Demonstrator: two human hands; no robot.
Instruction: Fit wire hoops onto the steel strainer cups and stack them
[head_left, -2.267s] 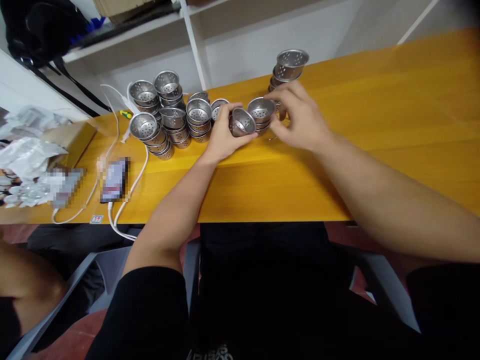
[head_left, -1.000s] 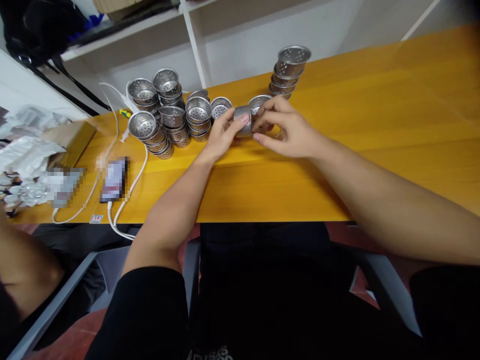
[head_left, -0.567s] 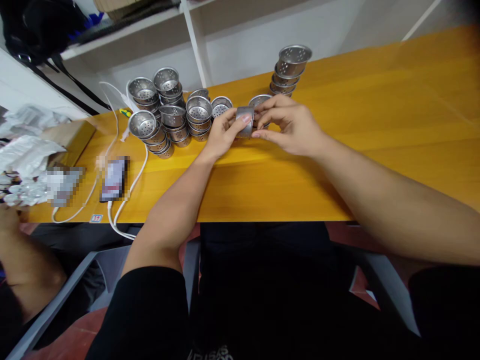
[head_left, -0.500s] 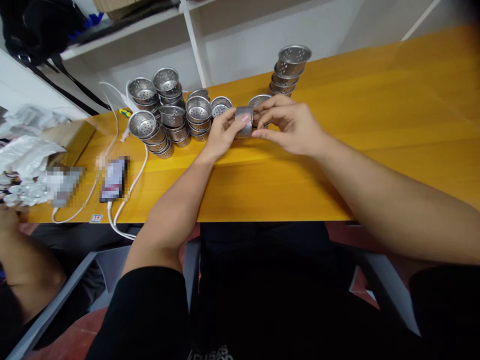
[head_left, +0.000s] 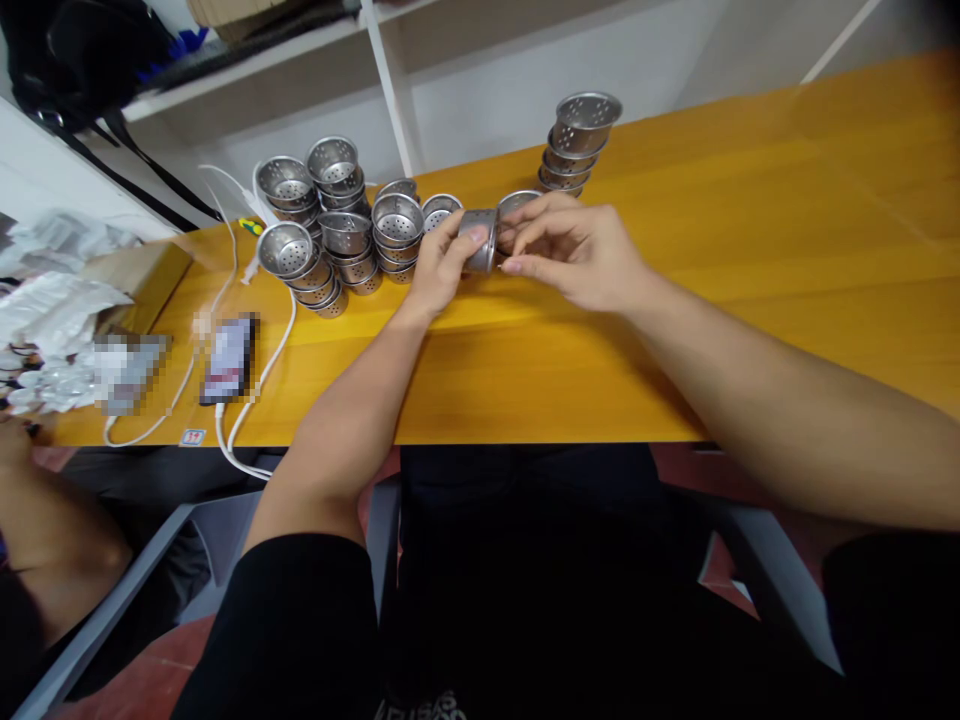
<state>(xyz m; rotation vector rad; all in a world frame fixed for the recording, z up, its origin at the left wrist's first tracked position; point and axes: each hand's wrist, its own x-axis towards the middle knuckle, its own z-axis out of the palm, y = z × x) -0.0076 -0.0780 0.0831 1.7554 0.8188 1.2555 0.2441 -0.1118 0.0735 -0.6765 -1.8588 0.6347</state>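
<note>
My left hand grips a small metal strainer cup, thumb on its near wall. The cup lies on its side in the air above the table, its rim facing right. Close to that rim is my right hand, fingers curled and thumb drawn toward them; whatever they pinch is too small to make out. Behind the hands sits another strainer cup, partly covered by my right fingers. Just left of my left hand stands a stack of strainer cups. A single cup is partly hidden behind that hand.
More stacked strainer cups crowd the left. A tall, leaning stack stands at the back right. A phone with white cables lies on the table. Plastic bags and another person's arm are at far left.
The strainer cup in my left hand has shifted slightly left and turned, so its rim now faces my right hand. A small gap shows between the rim and my right fingertips.
</note>
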